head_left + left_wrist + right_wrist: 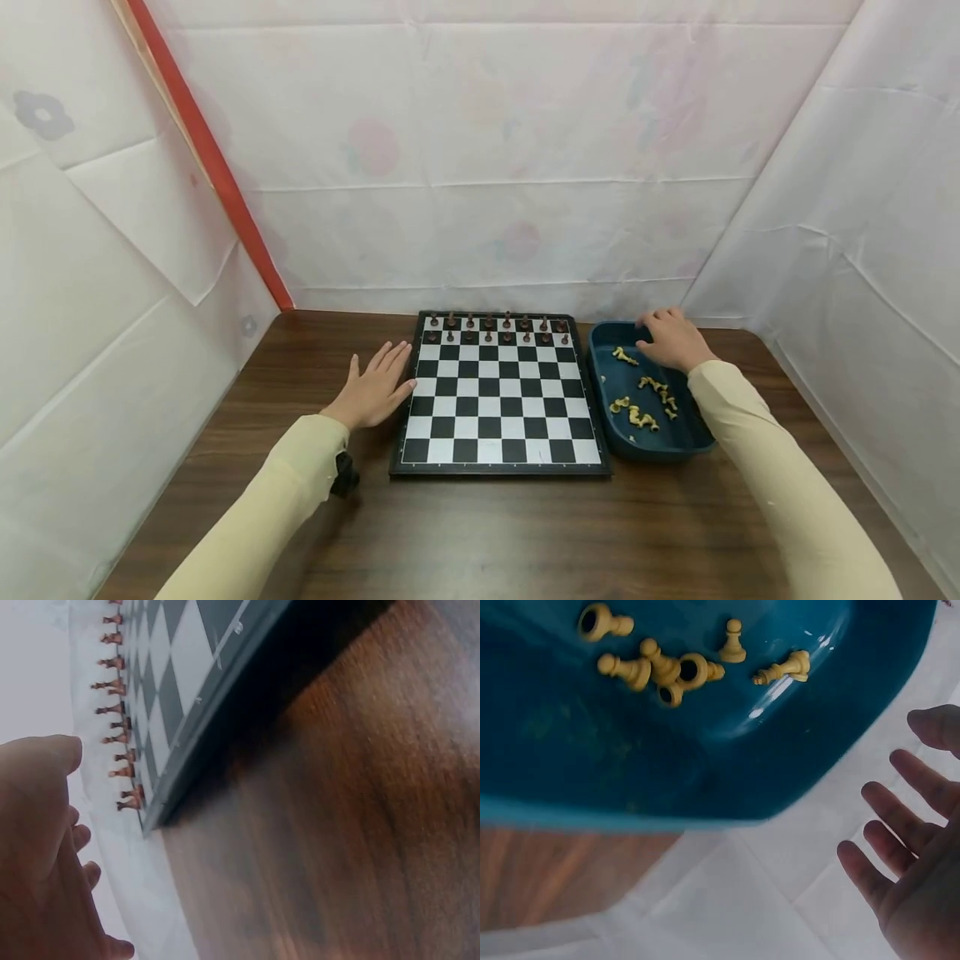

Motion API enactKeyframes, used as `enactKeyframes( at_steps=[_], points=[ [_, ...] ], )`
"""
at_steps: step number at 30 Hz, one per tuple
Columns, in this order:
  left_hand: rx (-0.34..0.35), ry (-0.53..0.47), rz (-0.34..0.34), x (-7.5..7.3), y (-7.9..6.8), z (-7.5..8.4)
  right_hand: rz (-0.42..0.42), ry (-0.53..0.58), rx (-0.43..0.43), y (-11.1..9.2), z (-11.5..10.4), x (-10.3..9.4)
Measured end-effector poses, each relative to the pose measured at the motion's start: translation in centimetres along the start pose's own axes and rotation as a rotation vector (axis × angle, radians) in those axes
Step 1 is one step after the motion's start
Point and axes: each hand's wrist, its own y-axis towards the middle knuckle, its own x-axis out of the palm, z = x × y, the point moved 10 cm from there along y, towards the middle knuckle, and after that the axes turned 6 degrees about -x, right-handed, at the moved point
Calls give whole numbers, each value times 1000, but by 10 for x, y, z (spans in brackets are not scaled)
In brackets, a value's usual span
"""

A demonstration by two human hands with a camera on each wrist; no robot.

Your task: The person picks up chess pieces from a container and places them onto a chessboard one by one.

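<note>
The left hand (375,390), fingers straight and spread, is at the left edge of the chessboard (489,406); whether it touches is unclear. The right hand (672,340) is over the far right part of the blue tray (690,433), its fingers parted and holding nothing. Yellow chess pieces (634,416) lie in the tray, just beside the board on the desk (480,542). Reddish-brown chess pieces (507,320) stand along the board's two farthest rows.
</note>
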Motion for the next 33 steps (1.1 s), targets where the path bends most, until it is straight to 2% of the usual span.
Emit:
enactKeyframes(
  at_steps=[7,14,18,22,30,33],
  points=[
    [-36,-77,-87,20,2,-14,-74,186,23,17,9,24],
    [-49,-87,-91,39,-6,-25,-147,234,125,21,18,54],
    [-70,-102,-104,49,-12,-27,-187,230,180,19,25,71],
    [-76,-132,-93,52,-12,-26,-200,192,224,16,34,81],
    [-98,-195,-126,54,-5,-20,-185,162,234,19,43,82],
    [-96,-207,-120,53,0,-16,-165,149,237,20,50,80]
  ],
)
